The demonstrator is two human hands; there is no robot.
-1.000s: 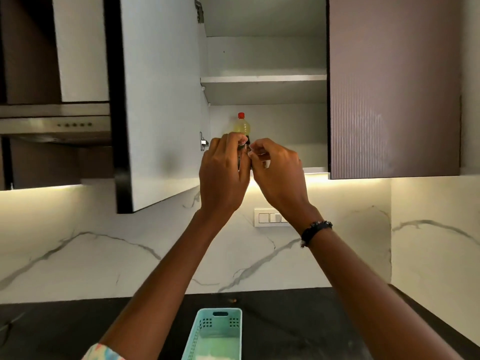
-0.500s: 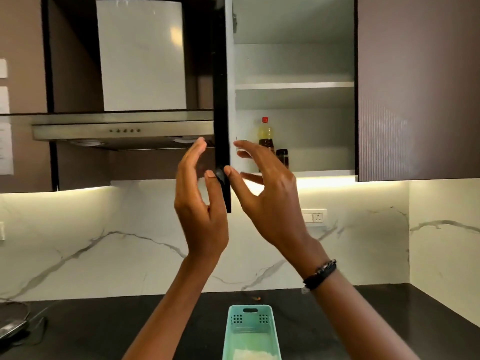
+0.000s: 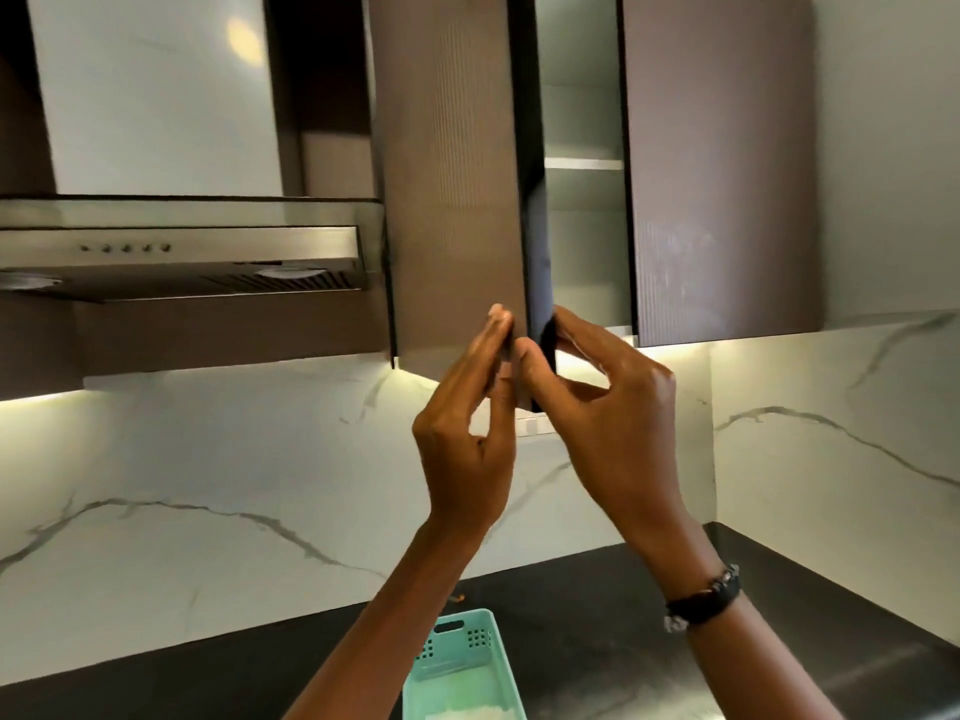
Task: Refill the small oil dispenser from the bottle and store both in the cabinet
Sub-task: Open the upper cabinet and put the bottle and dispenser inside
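The brown ribbed cabinet door [image 3: 452, 200] stands partly swung across the opening. My left hand [image 3: 467, 444] presses straight fingers against the door's outer face near its lower corner. My right hand [image 3: 613, 428] grips the door's dark free edge, thumb in front and fingers behind it. Only a narrow strip of the cabinet inside shows, with a white shelf [image 3: 582, 163]. The oil bottle and the small dispenser are hidden behind the door.
A steel range hood [image 3: 182, 252] hangs to the left. A second brown cabinet door [image 3: 722, 174] is closed on the right. Below, a mint plastic basket [image 3: 457, 667] sits on the black counter [image 3: 597, 615]. The marble backsplash carries a wall socket [image 3: 535, 423].
Both hands left the dispenser on the shelf beside the bottle and moved to the door. The door swung from wide open toward closing, covering bottle and dispenser.
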